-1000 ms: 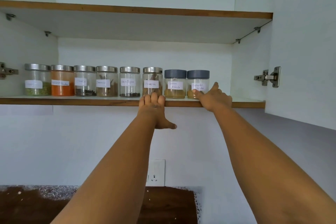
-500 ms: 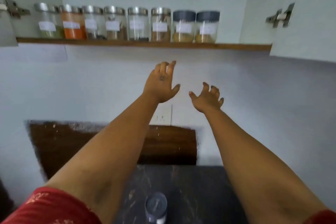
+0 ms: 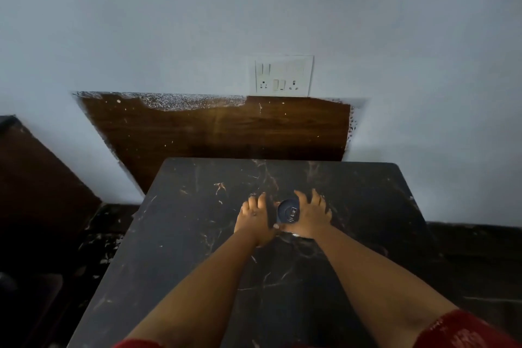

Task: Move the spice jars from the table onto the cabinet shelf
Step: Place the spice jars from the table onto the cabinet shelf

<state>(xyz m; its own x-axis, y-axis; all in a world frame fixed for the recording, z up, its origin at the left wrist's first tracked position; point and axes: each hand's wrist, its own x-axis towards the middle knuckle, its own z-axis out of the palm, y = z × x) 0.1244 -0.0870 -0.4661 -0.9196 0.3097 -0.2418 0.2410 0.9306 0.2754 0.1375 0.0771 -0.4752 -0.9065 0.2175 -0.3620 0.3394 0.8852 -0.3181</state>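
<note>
Both hands have come down from the shelf. Now the left hand (image 3: 255, 216) and right hand (image 3: 310, 215) close their grip around the last jar (image 3: 288, 214) on the worktop (image 3: 197, 234), ready to lift it.

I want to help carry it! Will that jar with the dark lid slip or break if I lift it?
Probably breakable: the jar looks like glass. It might be slippery, so hold it between both hands, like the left hand and right hand here.

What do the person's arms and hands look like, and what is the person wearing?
Both forearms are bare, with no watch or bracelet showing. The left hand and right hand wear no gloves. Red patterned fabric shows at the bottom edge; whether it is sleeves is unclear.
</note>
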